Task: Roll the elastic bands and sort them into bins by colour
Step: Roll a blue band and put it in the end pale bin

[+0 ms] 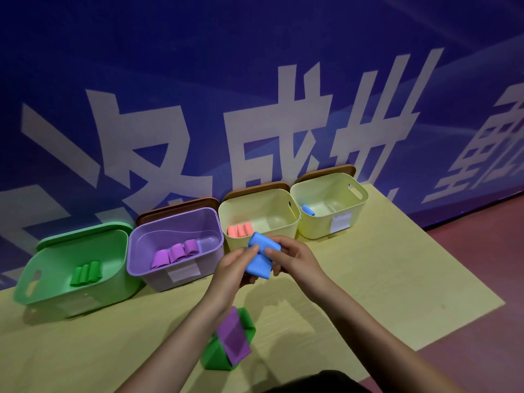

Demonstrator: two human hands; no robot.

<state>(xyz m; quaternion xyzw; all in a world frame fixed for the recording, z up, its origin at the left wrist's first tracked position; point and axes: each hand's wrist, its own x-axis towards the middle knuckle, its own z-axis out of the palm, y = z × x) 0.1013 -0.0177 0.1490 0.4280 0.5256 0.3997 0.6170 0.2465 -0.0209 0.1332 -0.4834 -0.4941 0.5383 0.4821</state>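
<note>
Both hands I see at work — left hand (pixel 236 263) and right hand (pixel 286 258) each grasping the partly rolled blue elastic band (pixel 259 260), raised above the yellow table (pixel 354 279) before the pale yellow plastic bin (pixel 283 231).

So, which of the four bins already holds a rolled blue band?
The far-right yellow bin, last in the row: one blue roll lies inside. The other bins hold green, purple and salmon rolls.

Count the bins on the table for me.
4, in a row along the wall: green bin far left, purple bin next, then two yellow bins, one holding coral rolls, one far right holding a blue roll. None look hidden.
</note>
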